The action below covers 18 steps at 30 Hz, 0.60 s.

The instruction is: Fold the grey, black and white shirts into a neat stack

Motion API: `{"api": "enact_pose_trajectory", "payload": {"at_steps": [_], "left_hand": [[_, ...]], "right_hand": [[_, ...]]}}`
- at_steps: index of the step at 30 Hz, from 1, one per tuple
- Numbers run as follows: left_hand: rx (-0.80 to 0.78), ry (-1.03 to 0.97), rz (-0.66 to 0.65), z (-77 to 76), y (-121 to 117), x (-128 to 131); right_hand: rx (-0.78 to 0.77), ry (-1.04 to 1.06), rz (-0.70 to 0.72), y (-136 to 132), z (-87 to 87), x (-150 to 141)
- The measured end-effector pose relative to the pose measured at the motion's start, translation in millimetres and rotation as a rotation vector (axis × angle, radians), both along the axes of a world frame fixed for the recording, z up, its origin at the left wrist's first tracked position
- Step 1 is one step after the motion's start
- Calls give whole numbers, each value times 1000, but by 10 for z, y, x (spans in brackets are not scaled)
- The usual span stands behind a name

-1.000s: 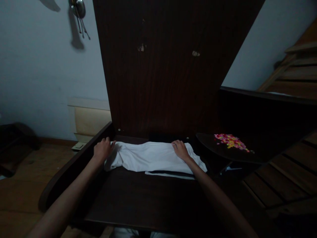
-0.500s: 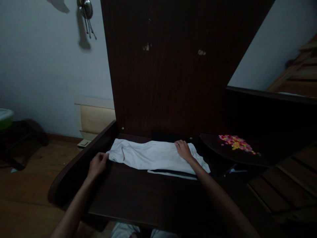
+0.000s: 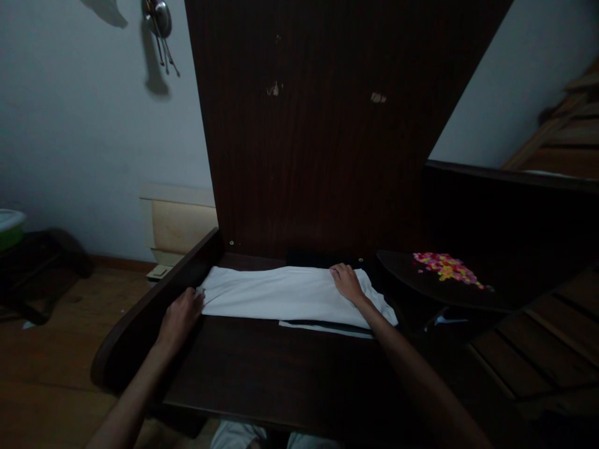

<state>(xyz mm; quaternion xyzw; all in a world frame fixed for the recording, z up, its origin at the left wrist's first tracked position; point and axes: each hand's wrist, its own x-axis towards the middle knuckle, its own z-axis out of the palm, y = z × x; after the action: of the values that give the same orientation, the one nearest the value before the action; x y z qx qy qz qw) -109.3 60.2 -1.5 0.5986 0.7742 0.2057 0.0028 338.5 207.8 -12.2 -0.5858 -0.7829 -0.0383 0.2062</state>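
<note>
A folded white cloth [image 3: 271,293], perhaps a garment, lies lengthwise across the dark wooden desk top [image 3: 243,368]. At its left end my left hand [image 3: 181,315] is closed on the fabric, pulling it fairly smooth. My right hand [image 3: 347,282] rests flat on the upper right part of the cloth, fingers stretched out. Beneath the lower right edge a dark layer and a thin white strip [image 3: 322,329] show. The cloth's exact kind cannot be made out in the dim light.
A raised side board [image 3: 154,312] borders the desk on the left, and a tall dark back panel [image 3: 318,156] stands behind. Colourful small pieces [image 3: 449,268] lie on the curved shelf [image 3: 402,271] at right. A green tub [image 3: 10,231] stands far left.
My left hand let the cloth's left end drop lower and has drawn it outward; its wrinkles have flattened. My right hand stays on the cloth. The view shifted slightly.
</note>
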Motion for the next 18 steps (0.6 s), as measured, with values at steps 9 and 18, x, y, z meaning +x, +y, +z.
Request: {"api": "enact_pose_trajectory", "payload": {"at_steps": [9, 18], "left_hand": [[-296, 205, 153, 222, 136, 178], [-289, 157, 76, 217, 205, 246]], "right_hand": [[-26, -35, -22, -33, 72, -55], [-27, -17, 1, -79, 337, -394]]}}
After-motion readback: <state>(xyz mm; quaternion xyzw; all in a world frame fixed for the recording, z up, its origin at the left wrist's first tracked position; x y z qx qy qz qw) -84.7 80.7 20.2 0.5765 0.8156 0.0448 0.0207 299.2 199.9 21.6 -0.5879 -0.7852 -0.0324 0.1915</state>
